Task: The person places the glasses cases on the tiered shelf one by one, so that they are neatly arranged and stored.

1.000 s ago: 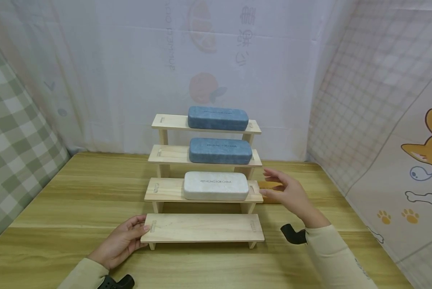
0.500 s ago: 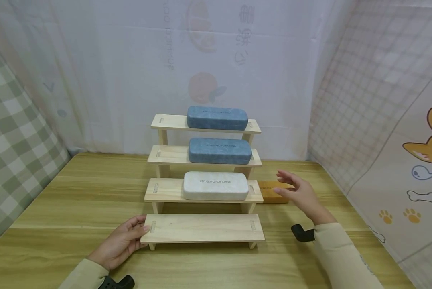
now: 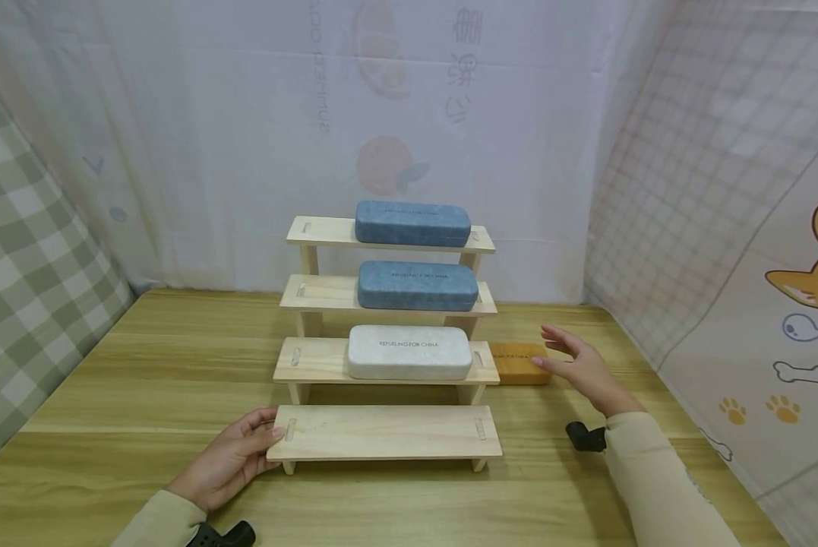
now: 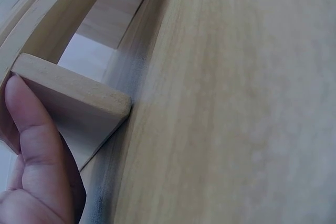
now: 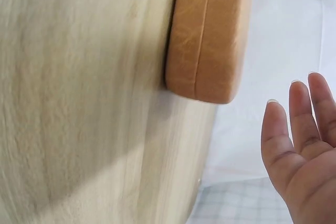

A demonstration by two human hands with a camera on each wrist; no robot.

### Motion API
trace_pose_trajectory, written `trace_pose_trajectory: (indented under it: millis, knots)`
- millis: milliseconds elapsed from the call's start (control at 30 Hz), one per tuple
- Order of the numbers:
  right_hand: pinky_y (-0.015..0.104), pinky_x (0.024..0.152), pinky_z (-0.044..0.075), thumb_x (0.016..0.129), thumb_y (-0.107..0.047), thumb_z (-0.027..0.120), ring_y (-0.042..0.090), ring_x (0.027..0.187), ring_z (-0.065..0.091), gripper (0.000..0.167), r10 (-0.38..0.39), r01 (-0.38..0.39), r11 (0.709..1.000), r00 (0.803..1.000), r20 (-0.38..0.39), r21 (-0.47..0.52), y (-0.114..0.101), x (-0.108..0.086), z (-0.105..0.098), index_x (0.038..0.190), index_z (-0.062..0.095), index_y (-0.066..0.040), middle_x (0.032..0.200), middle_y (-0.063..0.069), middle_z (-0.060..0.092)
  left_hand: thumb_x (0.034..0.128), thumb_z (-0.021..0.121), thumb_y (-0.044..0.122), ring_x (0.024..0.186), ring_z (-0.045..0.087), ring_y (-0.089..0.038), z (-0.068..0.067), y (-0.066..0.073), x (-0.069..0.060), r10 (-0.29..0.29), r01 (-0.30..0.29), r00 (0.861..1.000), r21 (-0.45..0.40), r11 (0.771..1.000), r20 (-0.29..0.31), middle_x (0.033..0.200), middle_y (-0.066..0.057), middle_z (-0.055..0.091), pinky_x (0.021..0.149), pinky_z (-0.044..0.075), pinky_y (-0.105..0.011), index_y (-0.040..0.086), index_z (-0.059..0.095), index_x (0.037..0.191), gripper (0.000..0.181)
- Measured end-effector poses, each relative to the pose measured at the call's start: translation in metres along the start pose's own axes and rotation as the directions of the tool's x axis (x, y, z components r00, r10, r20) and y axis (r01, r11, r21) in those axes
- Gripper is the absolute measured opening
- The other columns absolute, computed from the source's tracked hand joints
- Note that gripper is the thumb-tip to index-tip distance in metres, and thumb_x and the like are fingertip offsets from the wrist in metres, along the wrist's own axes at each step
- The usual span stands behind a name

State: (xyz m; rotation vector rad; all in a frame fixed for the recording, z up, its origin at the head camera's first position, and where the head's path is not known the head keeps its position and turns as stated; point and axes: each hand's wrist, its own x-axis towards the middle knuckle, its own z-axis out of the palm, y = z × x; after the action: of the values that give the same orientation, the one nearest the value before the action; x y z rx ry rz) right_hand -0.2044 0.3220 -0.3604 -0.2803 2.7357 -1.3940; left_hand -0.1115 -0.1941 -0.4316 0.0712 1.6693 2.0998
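A stepped wooden display rack [image 3: 388,433] stands mid-table in the head view. My left hand [image 3: 234,460] grips the left end of its lowest shelf, thumb at the board's edge; in the left wrist view a finger [image 4: 39,156] lies against a short leg of the rack. On the second shelf up sits a white glasses case [image 3: 409,363]. Blue glasses cases occupy the third [image 3: 417,287] and top [image 3: 412,224] shelves. An orange glasses case [image 3: 518,368] lies on the table behind the rack's right side, partly hidden by it. Beside that case hovers my right hand [image 3: 586,376], fingers extended, holding nothing.
The wooden table [image 3: 142,380] runs back to a white printed curtain [image 3: 244,152]. Green checked cloth [image 3: 33,266] hangs at the left, and a cloth with cartoon prints [image 3: 737,304] bounds the right side.
My right hand has drawn away to the right from the rack, uncovering more of the orange glasses case. The left hand and the cases on the shelves stay where they were.
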Motion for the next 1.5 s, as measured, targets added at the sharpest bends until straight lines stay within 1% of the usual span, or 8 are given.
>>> trace_pose_trajectory:
  millis: [200, 367, 567, 767, 1000, 1233, 1500]
  knots:
    - [0.065, 0.100, 0.034, 0.090, -0.031, 0.069, 0.045, 0.135, 0.027, 0.082, 0.049, -0.048, 0.999, 0.998, 0.033, -0.023, 0.006, 0.006, -0.003, 0.152, 0.024, -0.002, 0.151, 0.027, 0.027, 0.1009, 0.052, 0.017, 0.103, 0.059, -0.011, 0.000, 0.000, 0.000, -0.005, 0.005, 1.000, -0.005, 1.000, -0.003, 0.123, -0.006, 0.050, 0.086, 0.051, -0.029, -0.013, 0.001, 0.146, 0.074]
    - [0.066, 0.101, 0.032, 0.089, -0.030, 0.070, 0.048, 0.135, 0.025, 0.085, 0.080, -0.076, 0.996, 0.994, 0.074, -0.056, 0.015, 0.012, -0.004, 0.152, 0.021, 0.001, 0.151, 0.029, 0.024, 0.1013, 0.051, 0.015, 0.102, 0.059, -0.011, 0.000, -0.001, 0.000, 0.001, -0.001, 1.000, -0.007, 1.000, 0.003, 0.121, -0.004, 0.051, 0.084, 0.051, -0.029, -0.014, 0.003, 0.146, 0.071]
    - [0.066, 0.102, 0.030, 0.088, -0.028, 0.072, 0.049, 0.135, 0.024, 0.088, 0.099, -0.088, 0.990, 0.989, 0.106, -0.107, 0.022, 0.018, -0.004, 0.151, 0.020, 0.005, 0.152, 0.029, 0.023, 0.1021, 0.048, 0.013, 0.101, 0.059, -0.011, 0.000, -0.002, 0.000, 0.010, -0.010, 1.000, -0.007, 1.000, 0.010, 0.120, -0.004, 0.052, 0.084, 0.052, -0.029, -0.014, 0.003, 0.145, 0.068]
    - [0.064, 0.103, 0.030, 0.087, -0.027, 0.073, 0.050, 0.134, 0.024, 0.091, 0.112, -0.095, 0.988, 0.984, 0.137, -0.124, 0.027, 0.024, -0.002, 0.151, 0.018, 0.006, 0.152, 0.030, 0.021, 0.1022, 0.048, 0.013, 0.101, 0.059, -0.011, -0.001, -0.002, 0.000, 0.015, -0.015, 1.000, -0.008, 1.000, 0.019, 0.119, -0.003, 0.053, 0.083, 0.052, -0.029, -0.015, 0.004, 0.145, 0.067]
    - [0.061, 0.105, 0.030, 0.083, -0.029, 0.076, 0.052, 0.132, 0.028, 0.095, 0.140, -0.116, 0.980, 0.979, 0.147, -0.159, 0.033, 0.030, 0.000, 0.149, 0.019, 0.008, 0.147, 0.035, 0.025, 0.1017, 0.049, 0.013, 0.100, 0.060, -0.012, -0.001, -0.002, 0.000, 0.010, -0.010, 1.000, -0.012, 1.000, 0.010, 0.119, -0.003, 0.052, 0.083, 0.052, -0.029, -0.014, 0.005, 0.145, 0.068]
    - [0.061, 0.105, 0.030, 0.083, -0.027, 0.077, 0.052, 0.130, 0.029, 0.097, 0.155, -0.125, 0.976, 0.973, 0.170, -0.176, 0.035, 0.033, 0.001, 0.149, 0.017, 0.010, 0.147, 0.036, 0.023, 0.1011, 0.051, 0.015, 0.102, 0.059, -0.013, 0.000, 0.000, 0.000, -0.012, 0.012, 1.000, -0.012, 1.000, -0.002, 0.123, -0.006, 0.050, 0.083, 0.051, -0.030, -0.013, 0.003, 0.147, 0.072]
    - [0.055, 0.103, 0.033, 0.081, -0.022, 0.079, 0.047, 0.123, 0.037, 0.098, 0.167, -0.136, 0.977, 0.967, 0.193, -0.163, 0.039, 0.037, 0.002, 0.149, 0.016, 0.011, 0.142, 0.038, 0.028, 0.1004, 0.053, 0.016, 0.102, 0.059, -0.013, 0.000, 0.000, 0.000, -0.006, 0.006, 1.000, -0.021, 1.000, -0.001, 0.122, -0.006, 0.050, 0.084, 0.051, -0.030, -0.013, 0.004, 0.146, 0.073]
